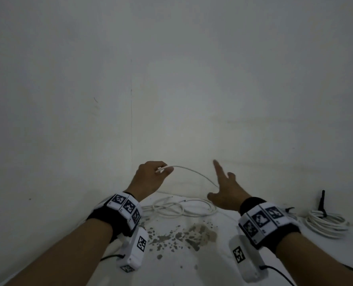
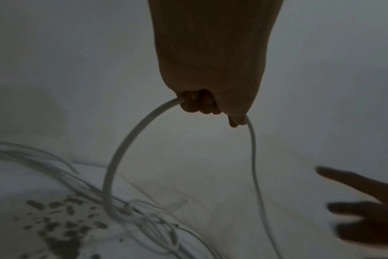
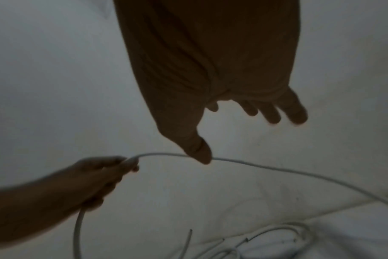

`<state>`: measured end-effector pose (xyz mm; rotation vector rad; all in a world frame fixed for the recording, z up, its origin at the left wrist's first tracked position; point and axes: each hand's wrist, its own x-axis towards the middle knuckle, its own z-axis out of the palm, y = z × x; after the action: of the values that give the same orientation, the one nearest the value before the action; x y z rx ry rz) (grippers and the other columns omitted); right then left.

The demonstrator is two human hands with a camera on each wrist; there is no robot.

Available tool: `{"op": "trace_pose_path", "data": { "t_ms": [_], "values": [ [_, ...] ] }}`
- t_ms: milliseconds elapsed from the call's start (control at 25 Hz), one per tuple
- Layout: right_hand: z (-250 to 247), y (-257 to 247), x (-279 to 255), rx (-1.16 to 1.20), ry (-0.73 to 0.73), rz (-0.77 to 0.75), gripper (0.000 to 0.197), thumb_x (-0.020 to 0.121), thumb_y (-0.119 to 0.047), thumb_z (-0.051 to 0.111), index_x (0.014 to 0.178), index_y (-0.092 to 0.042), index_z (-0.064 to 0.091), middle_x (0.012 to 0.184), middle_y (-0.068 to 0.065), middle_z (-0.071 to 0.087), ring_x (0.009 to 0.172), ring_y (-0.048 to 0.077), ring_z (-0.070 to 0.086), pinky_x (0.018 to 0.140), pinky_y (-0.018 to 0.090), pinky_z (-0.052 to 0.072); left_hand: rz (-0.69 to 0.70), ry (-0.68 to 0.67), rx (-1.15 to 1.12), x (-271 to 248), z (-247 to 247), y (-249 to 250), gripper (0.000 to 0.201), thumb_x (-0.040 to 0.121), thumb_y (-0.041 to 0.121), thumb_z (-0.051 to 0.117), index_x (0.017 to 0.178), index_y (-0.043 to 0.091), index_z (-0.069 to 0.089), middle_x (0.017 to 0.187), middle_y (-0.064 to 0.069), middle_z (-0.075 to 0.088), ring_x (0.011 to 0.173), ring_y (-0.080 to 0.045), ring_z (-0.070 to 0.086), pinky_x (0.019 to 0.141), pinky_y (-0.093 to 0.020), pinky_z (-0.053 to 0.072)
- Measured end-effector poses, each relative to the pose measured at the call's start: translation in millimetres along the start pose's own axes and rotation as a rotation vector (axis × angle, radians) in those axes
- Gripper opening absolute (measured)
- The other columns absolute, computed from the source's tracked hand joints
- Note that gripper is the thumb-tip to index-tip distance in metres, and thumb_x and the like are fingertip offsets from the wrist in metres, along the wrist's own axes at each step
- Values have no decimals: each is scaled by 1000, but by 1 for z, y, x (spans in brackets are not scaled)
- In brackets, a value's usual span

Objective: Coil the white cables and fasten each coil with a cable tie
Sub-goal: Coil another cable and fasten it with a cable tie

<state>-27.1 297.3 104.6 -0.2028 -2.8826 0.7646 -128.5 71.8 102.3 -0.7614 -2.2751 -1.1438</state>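
My left hand (image 1: 152,176) is raised before the wall and grips a white cable (image 1: 194,172), which arcs rightward from the fist. In the left wrist view the left hand (image 2: 210,105) holds the cable (image 2: 126,149) as a loop, both strands hanging down to the loose pile. My right hand (image 1: 227,190) is spread open beside the arc, fingers straight; in the right wrist view its thumb (image 3: 199,152) lies against the cable (image 3: 277,169). More loose white cable (image 1: 179,209) lies tangled on the white surface below the hands.
A finished white coil (image 1: 326,222) with a black cable tie (image 1: 322,203) sticking up lies at the right, near the wall. Brown stains (image 1: 183,236) mark the white surface (image 1: 192,269) between my forearms. A plain white wall (image 1: 171,79) stands close ahead.
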Motion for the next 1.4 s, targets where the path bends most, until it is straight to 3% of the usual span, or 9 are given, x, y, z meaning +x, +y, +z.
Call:
{"op": "trace_pose_path", "data": {
  "t_ms": [160,240,360,520,640,880,1000,1200,1400],
  "values": [
    [14,-26,5,-220,132,-206,65,101,-41,48,155,-30,14,161,15,13,148,34,14,115,53,25,10,-118,-161,-3,25,34,25,90,43,66,82,22,77,63,6,63,57,-3,47,58,-18,37],
    [8,-26,9,-199,292,-267,38,101,-43,47,135,-26,42,138,12,43,129,33,42,102,48,39,-34,-150,-272,-9,28,39,20,89,39,68,89,22,79,68,0,66,58,-6,48,56,-20,39],
    [-6,-21,10,-142,390,-350,25,102,-46,44,105,-23,51,96,6,65,88,29,61,77,39,50,-189,-151,-412,-18,30,36,20,87,32,72,88,12,77,57,1,54,47,-10,42,45,-23,37],
    [-29,-7,18,382,645,-203,25,101,-39,50,93,-16,54,74,12,69,75,31,65,72,40,55,-506,-86,-594,-31,31,18,41,85,39,72,61,8,60,49,-2,53,49,-18,55,55,-26,46],
    [-35,9,25,412,641,-105,26,99,-40,53,92,-16,57,77,9,67,76,29,63,69,34,50,-681,0,-932,-39,32,10,49,86,40,71,53,19,42,46,2,34,42,-15,39,53,-28,44],
    [4,24,8,239,424,-99,28,97,-39,59,83,-15,65,81,7,62,66,21,55,60,24,39,-607,143,-1436,-20,24,21,27,91,30,50,67,19,46,48,7,24,33,-8,17,34,-17,13],
    [43,14,-6,29,129,-208,30,97,-43,57,87,-17,70,97,9,67,80,22,61,69,24,42,-547,194,-1332,-2,23,37,33,104,30,34,83,14,54,50,7,31,34,-5,22,32,-17,15],
    [49,-17,-37,-61,-125,-427,35,102,-32,49,87,-5,67,86,12,69,74,22,63,71,31,49,-476,9,-1050,0,42,51,38,107,34,32,106,11,63,60,5,39,45,-6,28,39,-19,24],
    [5,-11,-61,-199,200,-370,20,91,-43,62,102,-27,66,107,-1,67,96,22,63,76,32,48,-322,-396,-453,-28,69,61,41,103,35,42,76,13,65,59,2,58,57,-14,50,58,-28,39]
  ]
}}
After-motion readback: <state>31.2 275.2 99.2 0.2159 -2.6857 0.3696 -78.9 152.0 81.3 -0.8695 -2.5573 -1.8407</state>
